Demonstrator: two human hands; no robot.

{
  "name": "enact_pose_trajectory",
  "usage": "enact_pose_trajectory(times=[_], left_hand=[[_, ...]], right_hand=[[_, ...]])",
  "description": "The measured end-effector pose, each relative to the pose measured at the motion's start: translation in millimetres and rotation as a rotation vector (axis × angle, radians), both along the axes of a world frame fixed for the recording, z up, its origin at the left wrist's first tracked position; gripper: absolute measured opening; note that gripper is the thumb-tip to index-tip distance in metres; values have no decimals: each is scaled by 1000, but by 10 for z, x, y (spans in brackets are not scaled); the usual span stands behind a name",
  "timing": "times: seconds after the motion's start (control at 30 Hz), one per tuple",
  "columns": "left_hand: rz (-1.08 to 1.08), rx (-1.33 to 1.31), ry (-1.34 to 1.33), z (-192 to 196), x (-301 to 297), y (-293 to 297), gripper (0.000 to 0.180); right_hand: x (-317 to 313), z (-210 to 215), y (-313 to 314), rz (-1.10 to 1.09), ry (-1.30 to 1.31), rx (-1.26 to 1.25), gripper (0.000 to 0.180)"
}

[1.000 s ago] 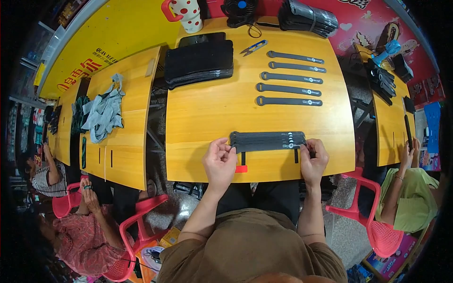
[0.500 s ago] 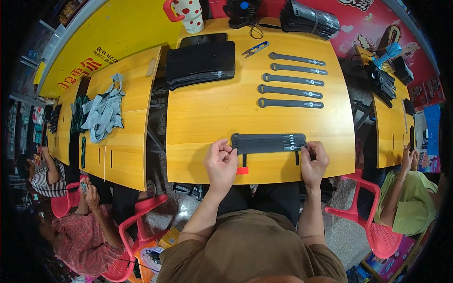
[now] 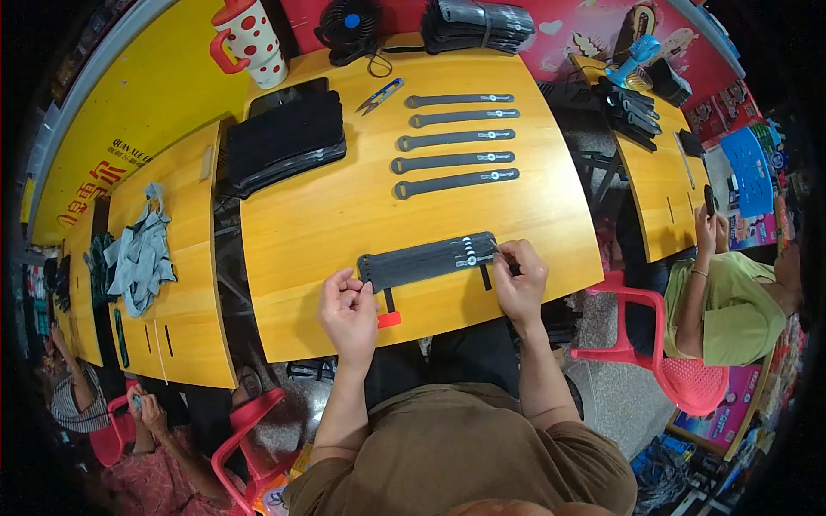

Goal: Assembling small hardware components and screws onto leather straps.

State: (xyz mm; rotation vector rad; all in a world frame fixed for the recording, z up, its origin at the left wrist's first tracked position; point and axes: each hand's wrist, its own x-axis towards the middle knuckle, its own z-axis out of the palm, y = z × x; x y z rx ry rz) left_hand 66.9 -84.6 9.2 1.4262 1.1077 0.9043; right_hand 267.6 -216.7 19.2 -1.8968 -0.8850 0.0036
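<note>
Head view: left hand (image 3: 348, 311) and right hand (image 3: 520, 279) pinched on opposite ends of strap stack (image 3: 428, 259), flat near front edge of table (image 3: 327, 224). Beyond, five single straps (image 3: 456, 136) in rows; farther, scissors (image 3: 379, 95), mug (image 3: 249, 39).

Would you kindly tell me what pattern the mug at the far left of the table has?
The mug is white with red polka dots and a red handle, seen in the head view.

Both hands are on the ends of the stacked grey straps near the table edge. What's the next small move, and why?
Probably square the bundle of straps: the left hand and right hand pinch its two ends, and the layers look slightly fanned, so nudging the ends flush seems sensible.
</note>
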Motion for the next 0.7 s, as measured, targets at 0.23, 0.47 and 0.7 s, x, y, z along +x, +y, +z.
enact_pose_trajectory(times=[0.23, 0.47, 0.7], left_hand=[[45, -3, -57, -17, 6, -12, 29], [11, 23, -15, -26, -6, 2, 27], [-12, 25, -27, -58, 1, 22, 21]], right_hand=[[-27, -8, 15, -14, -18, 23, 8], [-14, -49, 10, -67, -48, 6, 12], [-2, -56, 6, -79, -47, 16, 14]])
